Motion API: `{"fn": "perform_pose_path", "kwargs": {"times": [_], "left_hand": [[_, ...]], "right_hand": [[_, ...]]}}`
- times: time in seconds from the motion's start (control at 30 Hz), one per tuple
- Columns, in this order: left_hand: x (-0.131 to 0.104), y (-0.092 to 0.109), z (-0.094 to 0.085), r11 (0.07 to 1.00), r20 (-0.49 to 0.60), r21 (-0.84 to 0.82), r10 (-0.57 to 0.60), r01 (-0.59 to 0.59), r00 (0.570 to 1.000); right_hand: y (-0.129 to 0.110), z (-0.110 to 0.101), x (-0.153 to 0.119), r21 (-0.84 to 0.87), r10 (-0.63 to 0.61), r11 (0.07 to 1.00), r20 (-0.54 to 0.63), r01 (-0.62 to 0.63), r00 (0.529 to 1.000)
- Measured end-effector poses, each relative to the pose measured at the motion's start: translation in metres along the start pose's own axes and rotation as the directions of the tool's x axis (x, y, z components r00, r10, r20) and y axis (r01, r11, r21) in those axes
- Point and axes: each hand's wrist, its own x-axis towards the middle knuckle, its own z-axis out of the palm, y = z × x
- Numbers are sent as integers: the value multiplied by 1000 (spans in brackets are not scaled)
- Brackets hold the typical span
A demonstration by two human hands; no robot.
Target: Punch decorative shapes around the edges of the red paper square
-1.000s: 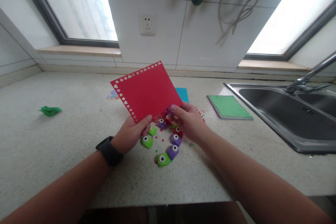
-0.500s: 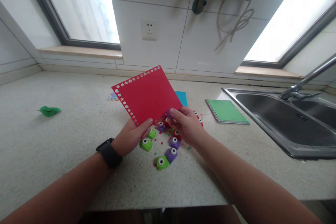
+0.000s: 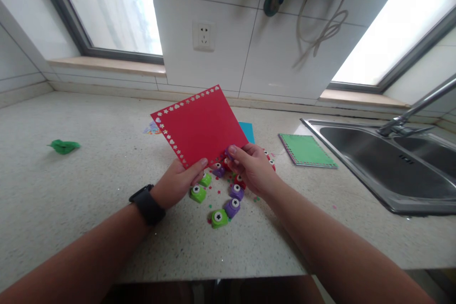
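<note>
A sheet of red paper (image 3: 199, 126) is held tilted above the counter, with small shapes punched along its far and left edges and part of its near edge. My left hand (image 3: 180, 179) pinches its near left corner, thumb on top. My right hand (image 3: 254, 166) grips a small purple craft punch (image 3: 229, 153) at the paper's near edge, thumb pressed on it; most of the punch is hidden by the fingers. Below lie several more punches, among them a green punch (image 3: 219, 218), a purple punch (image 3: 232, 207) and a red punch (image 3: 240, 180), amid scattered paper bits.
A stack of green paper (image 3: 308, 150) lies on the right, beside the steel sink (image 3: 359, 171) with its faucet (image 3: 401, 126). Blue paper (image 3: 247, 131) shows behind the red sheet. A crumpled green item (image 3: 64, 146) sits at far left. The counter (image 3: 89, 190) ends at a front edge.
Both hands keep their grip on the paper and punch, almost unmoved. The whole view has shifted very slightly.
</note>
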Motion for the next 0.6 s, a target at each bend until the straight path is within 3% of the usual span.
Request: {"fn": "perform_pose_path", "kwargs": {"times": [0.6], "left_hand": [[0,-1,-1,999,12,22,24,-24,1000]], "right_hand": [[0,-1,1,-45,-12,999,8,12,1000]]}}
